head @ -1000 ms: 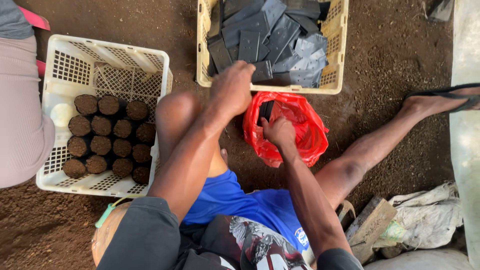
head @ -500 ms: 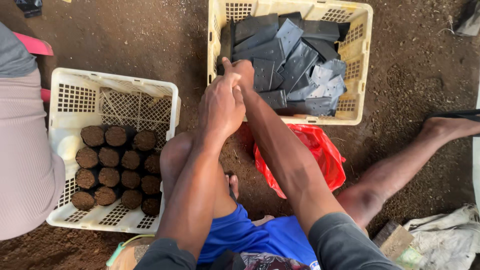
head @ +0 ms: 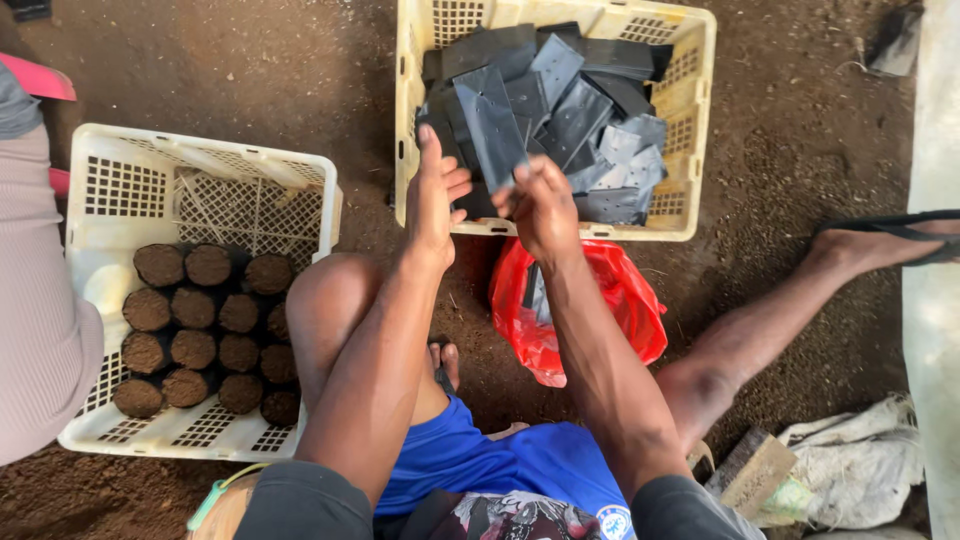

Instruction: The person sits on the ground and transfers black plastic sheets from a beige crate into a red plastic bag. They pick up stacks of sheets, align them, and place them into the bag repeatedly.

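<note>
While sitting on bare soil with legs spread, the person is working both hands at the near rim of a yellow crate; going left to right.

Far left: another person's pale sleeve (head: 35, 330) is showing at the frame edge, not touching anything.

Next: white crate (head: 205, 170) is sitting on the ground, holding soil-filled black bags (head: 205, 335) packed upright in rows, touching each other, filling the near-left part only. Far part of that crate is showing bare mesh floor.

Centre: left hand (head: 437, 195) is raised, fingers straight and together, palm facing right, resting against the edge of a flat black bag (head: 492, 125). Right hand (head: 543, 205) is pinching the lower end of that same bag, fingers curled narrow on it. Bag is standing tilted up between both hands, over the near-left corner of the yellow crate (head: 685, 130).

Yellow crate is holding a loose pile of empty black bags (head: 590, 120), lying flat and overlapping.

Below the right wrist: red plastic bag (head: 600, 310) is lying on the soil, just beside the yellow crate, between the person's legs, with something dark inside; cannot tell what.

Right: person's foot in a dark sandal (head: 890, 240) is resting on the ground. Lower right: crumpled white sack (head: 860, 470) and a small block (head: 750, 470) are lying together, well apart from the hands.
</note>
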